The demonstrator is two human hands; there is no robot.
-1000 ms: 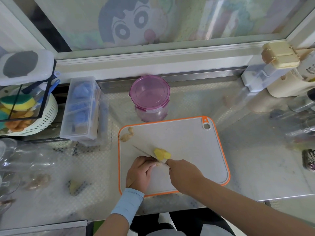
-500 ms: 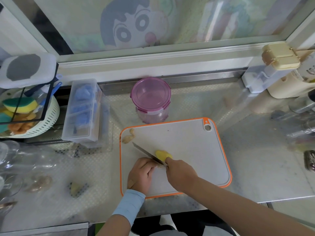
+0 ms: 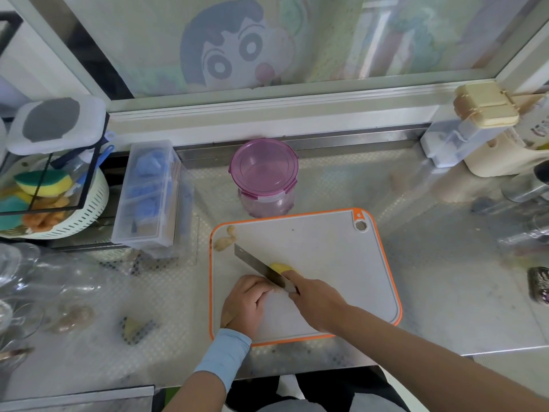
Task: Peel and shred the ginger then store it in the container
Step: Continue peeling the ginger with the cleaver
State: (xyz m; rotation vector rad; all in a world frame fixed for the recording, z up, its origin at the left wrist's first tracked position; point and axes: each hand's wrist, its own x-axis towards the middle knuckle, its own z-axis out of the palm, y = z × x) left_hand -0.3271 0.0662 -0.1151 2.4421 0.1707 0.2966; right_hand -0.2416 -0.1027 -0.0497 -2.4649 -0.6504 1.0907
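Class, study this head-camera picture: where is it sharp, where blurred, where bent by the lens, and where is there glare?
Head view: sharpest mid-frame, at the board and knife; smeared toward the edges, so the glassware at left is blurred; the wide lens bows the sill; soft daylight, faint shadows, pale sheen on the counter.

home kitchen: steel counter (image 3: pixel 445 292), cutting board (image 3: pixel 326 257), dish sponges (image 3: pixel 44 182)

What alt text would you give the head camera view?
A right hand holds a knife against a yellow ginger piece on an orange-rimmed cutting board, the left hand curled beside the blade. A purple-lidded container stands behind the board.
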